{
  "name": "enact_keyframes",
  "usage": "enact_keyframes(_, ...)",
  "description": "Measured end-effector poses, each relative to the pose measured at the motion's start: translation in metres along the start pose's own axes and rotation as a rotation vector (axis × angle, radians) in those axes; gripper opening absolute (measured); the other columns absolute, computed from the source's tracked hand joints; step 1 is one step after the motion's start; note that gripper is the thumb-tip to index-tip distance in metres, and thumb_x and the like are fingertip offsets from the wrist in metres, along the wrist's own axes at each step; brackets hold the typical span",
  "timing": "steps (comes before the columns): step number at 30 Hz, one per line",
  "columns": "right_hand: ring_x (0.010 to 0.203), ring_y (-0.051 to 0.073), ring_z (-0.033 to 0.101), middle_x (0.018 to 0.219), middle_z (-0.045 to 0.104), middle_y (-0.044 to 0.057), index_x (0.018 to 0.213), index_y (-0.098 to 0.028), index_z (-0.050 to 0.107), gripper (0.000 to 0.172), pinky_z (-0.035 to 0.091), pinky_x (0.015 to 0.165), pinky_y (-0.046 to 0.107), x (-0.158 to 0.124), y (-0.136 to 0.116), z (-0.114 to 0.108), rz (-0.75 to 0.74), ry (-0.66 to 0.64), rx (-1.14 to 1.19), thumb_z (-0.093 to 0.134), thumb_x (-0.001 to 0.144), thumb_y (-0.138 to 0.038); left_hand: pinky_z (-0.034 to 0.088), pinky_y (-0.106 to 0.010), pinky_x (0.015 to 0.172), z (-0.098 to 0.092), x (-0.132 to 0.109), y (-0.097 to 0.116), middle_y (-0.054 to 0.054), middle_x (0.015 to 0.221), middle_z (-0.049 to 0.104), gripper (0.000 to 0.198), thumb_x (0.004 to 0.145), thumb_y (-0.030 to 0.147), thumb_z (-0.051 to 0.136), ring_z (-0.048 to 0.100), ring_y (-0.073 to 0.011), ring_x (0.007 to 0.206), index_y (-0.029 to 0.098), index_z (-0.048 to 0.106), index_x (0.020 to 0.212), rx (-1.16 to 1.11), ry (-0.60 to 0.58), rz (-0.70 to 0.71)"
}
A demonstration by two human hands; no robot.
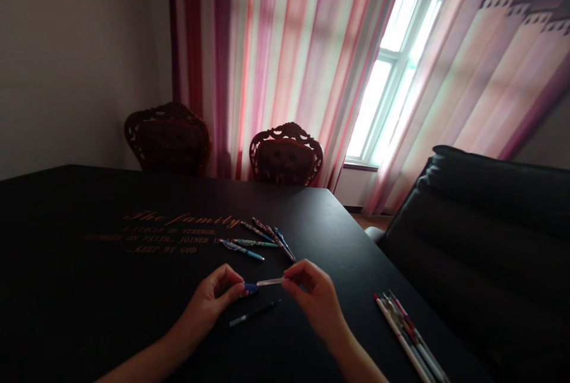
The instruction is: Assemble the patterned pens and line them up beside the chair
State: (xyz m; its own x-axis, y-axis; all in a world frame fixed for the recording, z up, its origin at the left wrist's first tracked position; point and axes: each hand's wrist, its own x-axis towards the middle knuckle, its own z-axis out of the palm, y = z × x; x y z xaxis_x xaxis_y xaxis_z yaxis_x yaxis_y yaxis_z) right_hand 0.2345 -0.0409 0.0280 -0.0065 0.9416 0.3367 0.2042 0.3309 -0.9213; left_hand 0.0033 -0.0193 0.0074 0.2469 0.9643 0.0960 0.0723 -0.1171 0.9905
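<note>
Over the dark table (pixel 146 306), my left hand (pixel 218 289) pinches a blue pen piece (pixel 251 287) between thumb and fingertips. My right hand (pixel 315 295) has its thumb and fingers closed on the far end of a thin, pale, see-through pen tube (pixel 269 282). The tube's left end meets the blue piece; whether it sits inside cannot be made out. Just below both hands lies a slim dark pen refill (pixel 255 313) with a lighter left end. Beyond my hands, several patterned pens (pixel 249 250) rest in a loose, overlapping group.
At the right table edge lies a bundle of pens (pixel 407 335), white, grey and red. Gold lettering (pixel 178 231) marks the tabletop. Two carved chairs (pixel 287 157) stand behind the table, and a black leather seat (pixel 485 246) stands to the right. Striped curtains (pixel 285 62) hang by a window.
</note>
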Motion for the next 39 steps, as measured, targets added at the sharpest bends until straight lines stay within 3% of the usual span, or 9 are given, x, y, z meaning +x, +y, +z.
enact_keyframes(13,0.074,0.017,0.062,0.077,0.067,0.002,0.073,-0.018,0.068,0.006,0.047,0.068,0.027,-0.003,-0.003,0.000,-0.087,-0.047,-0.041,0.074,0.072,-0.016,0.045,-0.028,0.070,-0.002,0.002,-0.001,-0.001,0.073,0.069,0.023,0.077,0.038,0.072,0.061,-0.0188,0.074,0.019,0.060,0.074,-0.037,0.039,-0.005)
enact_keyframes(31,0.066,0.016,0.060,0.070,0.067,0.000,0.069,-0.017,0.068,0.011,0.045,0.063,0.026,-0.002,0.001,0.009,0.110,-0.090,0.007,0.077,0.068,-0.023,0.045,-0.029,0.072,0.002,-0.005,0.007,-0.001,0.074,0.067,0.024,0.080,0.041,0.068,0.061,-0.0205,0.076,0.019,0.064,0.072,0.147,-0.040,0.109)
enact_keyframes(39,0.063,0.015,0.057,0.067,0.066,0.000,0.067,-0.016,0.066,0.014,0.043,0.059,0.024,-0.008,0.005,0.017,0.157,-0.086,-0.002,0.078,0.067,-0.024,0.046,-0.031,0.072,0.005,-0.010,0.010,-0.002,0.073,0.068,0.024,0.073,0.042,0.073,0.060,-0.0232,0.078,0.020,0.066,0.067,0.156,-0.001,0.112)
